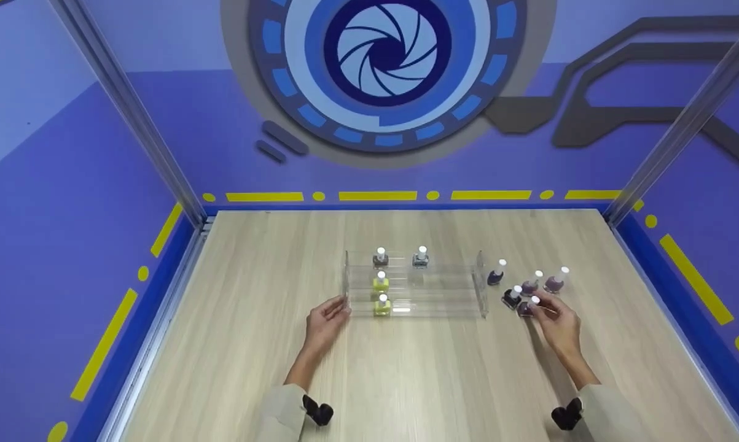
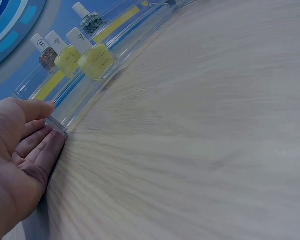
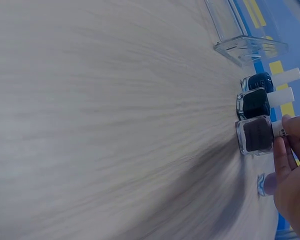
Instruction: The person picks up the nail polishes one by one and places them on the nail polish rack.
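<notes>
A clear stepped display rack (image 1: 434, 305) stands mid-table. My left hand (image 1: 326, 323) holds its left end, with thumb and fingers at the end panel (image 2: 60, 129). Two yellow nail polish bottles, the front one (image 1: 382, 308) and the one behind (image 1: 380, 285), stand on the lower steps. Two glittery bottles, a brownish one (image 1: 380, 260) and a grey-green one (image 1: 421, 261), are on the back step. Right of the rack, my right hand (image 1: 559, 324) pinches the white cap of a dark plum nail polish bottle (image 3: 257, 136), which stands upright at the table surface.
Beside the held bottle are a black bottle (image 1: 512, 299) and a dark blue-purple bottle (image 1: 496, 277), the latter nearest the rack. Two mauve bottles, one (image 1: 530, 287) close behind and one (image 1: 554, 284) farther right, stand beyond my right hand. Blue panels (image 1: 179, 276) border the wooden table (image 1: 406, 380).
</notes>
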